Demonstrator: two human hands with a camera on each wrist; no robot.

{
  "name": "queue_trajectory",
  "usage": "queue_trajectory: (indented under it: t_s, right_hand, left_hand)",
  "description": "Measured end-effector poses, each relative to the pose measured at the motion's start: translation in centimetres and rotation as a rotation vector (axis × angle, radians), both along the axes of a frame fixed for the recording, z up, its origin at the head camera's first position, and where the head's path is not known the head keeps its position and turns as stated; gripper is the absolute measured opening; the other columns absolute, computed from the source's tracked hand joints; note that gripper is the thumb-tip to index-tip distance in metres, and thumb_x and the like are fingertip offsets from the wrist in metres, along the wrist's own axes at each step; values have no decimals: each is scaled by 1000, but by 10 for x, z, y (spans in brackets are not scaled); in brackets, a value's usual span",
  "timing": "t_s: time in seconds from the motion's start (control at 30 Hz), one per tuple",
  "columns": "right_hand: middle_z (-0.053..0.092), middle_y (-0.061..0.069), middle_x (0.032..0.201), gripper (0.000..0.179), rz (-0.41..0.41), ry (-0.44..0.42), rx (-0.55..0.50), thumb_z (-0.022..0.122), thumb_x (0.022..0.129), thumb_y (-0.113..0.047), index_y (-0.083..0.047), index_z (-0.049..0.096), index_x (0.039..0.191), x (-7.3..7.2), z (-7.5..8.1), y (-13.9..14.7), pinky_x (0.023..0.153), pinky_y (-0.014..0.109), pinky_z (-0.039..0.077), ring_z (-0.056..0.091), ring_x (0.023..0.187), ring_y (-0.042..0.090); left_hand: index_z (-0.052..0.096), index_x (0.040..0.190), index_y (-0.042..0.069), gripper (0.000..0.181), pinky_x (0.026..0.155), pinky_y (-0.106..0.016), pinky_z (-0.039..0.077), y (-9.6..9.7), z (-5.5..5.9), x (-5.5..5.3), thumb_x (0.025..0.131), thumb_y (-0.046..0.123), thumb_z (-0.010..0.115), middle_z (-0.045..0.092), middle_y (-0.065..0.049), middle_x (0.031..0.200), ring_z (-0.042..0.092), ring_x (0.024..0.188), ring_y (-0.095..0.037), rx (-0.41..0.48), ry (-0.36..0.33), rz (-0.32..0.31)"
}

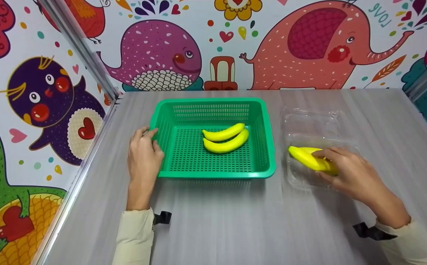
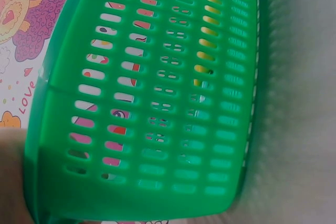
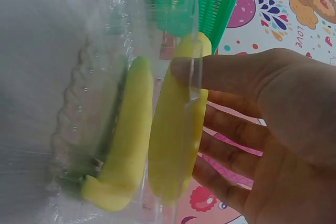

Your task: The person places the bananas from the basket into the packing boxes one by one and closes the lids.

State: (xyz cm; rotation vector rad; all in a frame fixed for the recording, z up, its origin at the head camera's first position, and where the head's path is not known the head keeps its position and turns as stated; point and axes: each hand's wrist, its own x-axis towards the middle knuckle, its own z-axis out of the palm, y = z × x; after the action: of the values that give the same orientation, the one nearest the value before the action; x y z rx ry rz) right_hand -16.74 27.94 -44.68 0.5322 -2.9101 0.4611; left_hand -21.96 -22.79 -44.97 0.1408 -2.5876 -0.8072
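1. The gripped banana [image 3: 170, 129] is right of centre in the head view, at the clear container [image 1: 311, 127]; a firm, even pinch about its middle should stop it rolling;
2. the fingers of the right hand [image 1: 353, 175] hold it, thumb on one side and the others opposite; the second banana [image 3: 126, 140] lies just beside it, so the thumb should clear that one;
3. the clear container looks thin and light; a straight lift would probably avoid snagging its wall or dragging it along the counter [image 1: 217, 221];
4. the green basket [image 1: 213, 175] stands near the centre of the frame; two bananas [image 1: 222, 147] lie side by side inside;
5. the left hand [image 1: 144, 156] is at its left rim; whether those fingers curl round it I cannot tell; a light, steady touch there is probably enough.
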Motion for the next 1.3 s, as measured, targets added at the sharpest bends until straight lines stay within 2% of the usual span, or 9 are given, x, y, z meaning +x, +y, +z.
queue_trajectory:
  t_s: [0.33,0.77,1.07,1.3]
  right_hand:
    - [74,19,127,50,-12,-78,20,94,85,-17,-7,76,131,-3,-8,4,87,62,59,69,105,37]
    - [75,19,130,51,-26,-156,25,95,84,-22,-10,77,131,-6,-15,5,87,62,58,70,109,37]
    - [78,9,117,50,-40,-180,6,96,83,-24,-11,78,128,-7,-16,6,79,48,55,68,98,26]
    - [79,6,114,49,-49,-205,0,97,82,-30,-15,80,125,-8,-16,5,76,43,54,69,97,24]
  left_hand:
    - [72,139,-2,37,102,-59,59,0,-1,0,105,-4,58,61,-22,152,59,139,-44,-5,-9,5]
    - [72,139,-2,36,103,-60,58,-1,-1,0,105,-4,59,61,-22,153,59,140,-44,-1,-5,6]
    - [72,138,-2,36,104,-59,58,0,0,0,105,-5,58,61,-23,153,59,139,-44,4,-2,5]
    - [73,137,-2,36,103,-59,58,0,0,0,105,-4,58,62,-22,151,59,139,-44,12,2,6]
